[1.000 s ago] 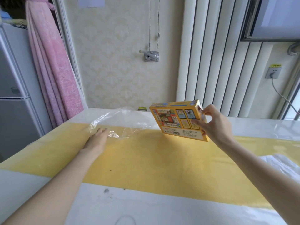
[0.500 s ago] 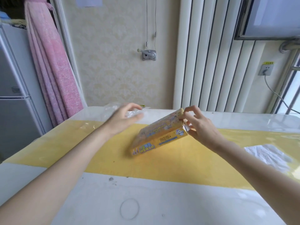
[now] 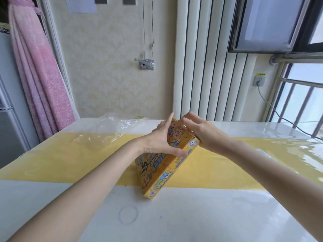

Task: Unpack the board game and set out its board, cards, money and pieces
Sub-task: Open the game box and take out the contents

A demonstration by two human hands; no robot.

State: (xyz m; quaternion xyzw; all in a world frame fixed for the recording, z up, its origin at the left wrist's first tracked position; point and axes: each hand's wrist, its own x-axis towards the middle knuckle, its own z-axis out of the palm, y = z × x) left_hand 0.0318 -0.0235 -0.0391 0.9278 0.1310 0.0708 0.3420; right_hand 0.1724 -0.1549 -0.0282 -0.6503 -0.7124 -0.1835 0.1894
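Observation:
The yellow board game box (image 3: 162, 179) stands tilted on one long edge in the middle of the table (image 3: 192, 215), its printed face turned left. My left hand (image 3: 161, 140) lies against that face, thumb stretched under the box's near side and fingers reaching up to its top edge. My right hand (image 3: 197, 130) grips the box's far top corner with curled fingers. The box is closed; board, cards, money and pieces are hidden inside.
Crumpled clear plastic wrap (image 3: 111, 130) lies at the back left of the table. A yellow runner (image 3: 70, 159) crosses the table under glass. A wall, a radiator and a window stand behind; a pink curtain (image 3: 38, 75) hangs left.
The box came toward me and tipped up onto its edge. My left hand left the plastic wrap and took hold of the box's face. The right hand stayed on the far corner.

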